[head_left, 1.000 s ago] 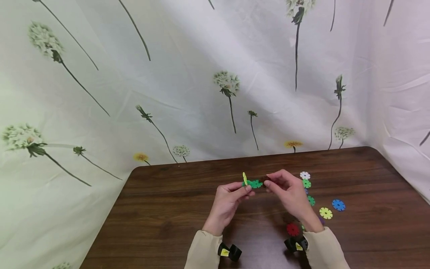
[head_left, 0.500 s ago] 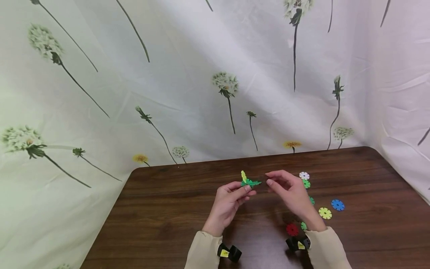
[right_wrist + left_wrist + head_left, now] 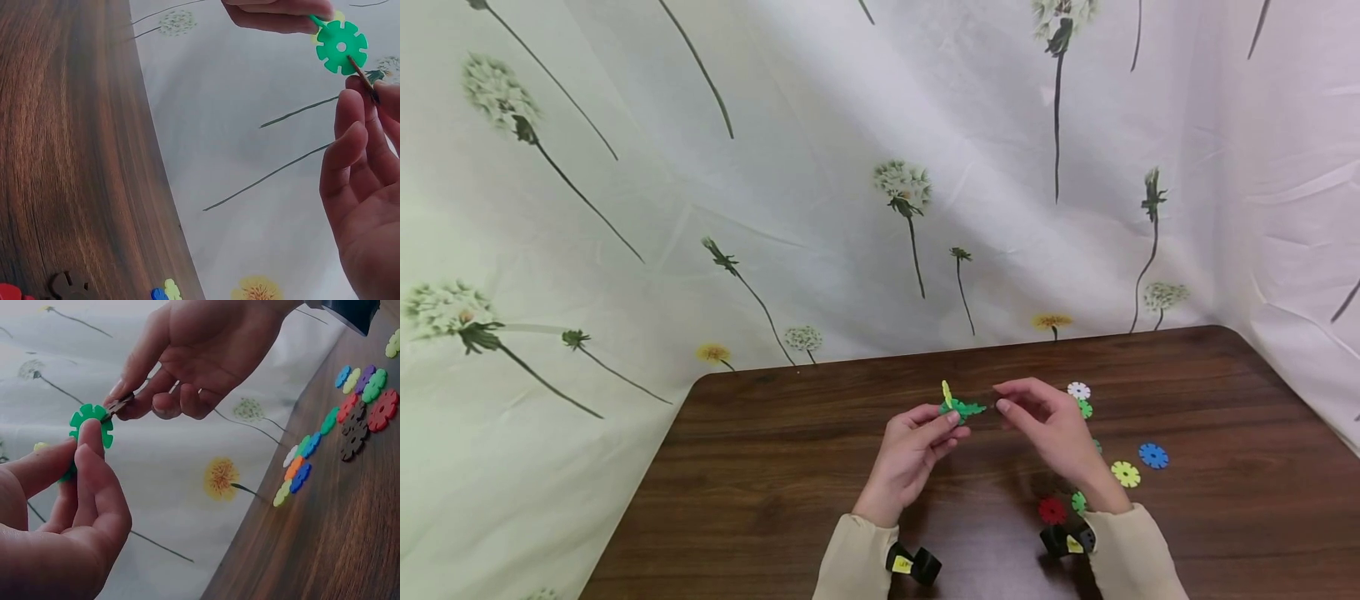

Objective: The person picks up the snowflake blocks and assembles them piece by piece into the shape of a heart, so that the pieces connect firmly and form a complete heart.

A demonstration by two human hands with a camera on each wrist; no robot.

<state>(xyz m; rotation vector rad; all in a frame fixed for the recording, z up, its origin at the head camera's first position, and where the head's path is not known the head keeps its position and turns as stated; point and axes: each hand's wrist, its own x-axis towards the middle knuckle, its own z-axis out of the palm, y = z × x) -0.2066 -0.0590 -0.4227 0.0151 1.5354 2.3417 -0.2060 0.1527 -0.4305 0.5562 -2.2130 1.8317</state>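
My left hand (image 3: 910, 454) pinches a small assembly of notched snowflake discs above the table. A yellow snowflake disc (image 3: 947, 392) stands up from it, with green snowflake discs (image 3: 328, 50) beside it. My right hand (image 3: 1051, 432) pinches a dark brown snowflake disc (image 3: 119, 406) between thumb and index finger. In the right wrist view this disc is edge-on, its rim meeting the notched edge of the outer green disc. How deep it sits in a notch cannot be told. Fingers hide part of the assembly.
Loose snowflake discs lie on the wooden table (image 3: 775, 483) at the right: a blue disc (image 3: 1153, 456), a yellow disc (image 3: 1125, 474), a red disc (image 3: 1052, 510), a white disc (image 3: 1078, 390) and several others. A flower-printed cloth (image 3: 820, 208) hangs behind the table.
The green part of the assembly has turned, so its outer disc now looks nearly edge-on in the head view. The right hand has shifted very slightly right; both hands keep their pinches.
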